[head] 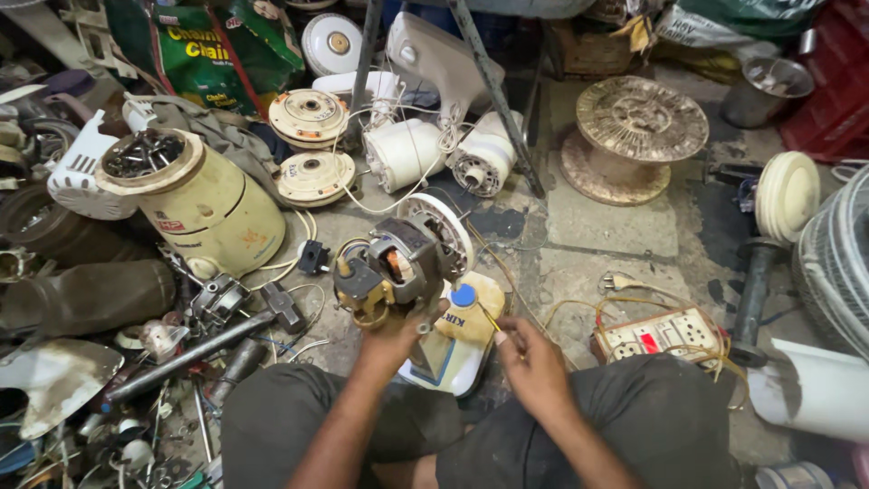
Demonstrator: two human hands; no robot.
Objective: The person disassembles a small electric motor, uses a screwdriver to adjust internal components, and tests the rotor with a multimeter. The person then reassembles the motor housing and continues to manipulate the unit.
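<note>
My left hand [396, 337] grips a small electric fan motor [391, 268] from below and holds it up over the floor; its copper windings and metal frame face me. Behind the motor sits a round white fan housing [449, 226]. My right hand [529, 358] is closed, pinching a thin yellow wire [490, 319] that runs toward the motor. Under both hands lies a yellowish plastic bottle [471, 317] with a blue cap [463, 295], resting on a white piece.
A cream mixer body [213, 213] stands at left beside a hammer [213, 344] and scrap parts. White fan motors [403, 154] and round covers [308, 118] lie ahead. A socket board [665, 333] with wires is at right, a wooden spool [634, 131] behind it.
</note>
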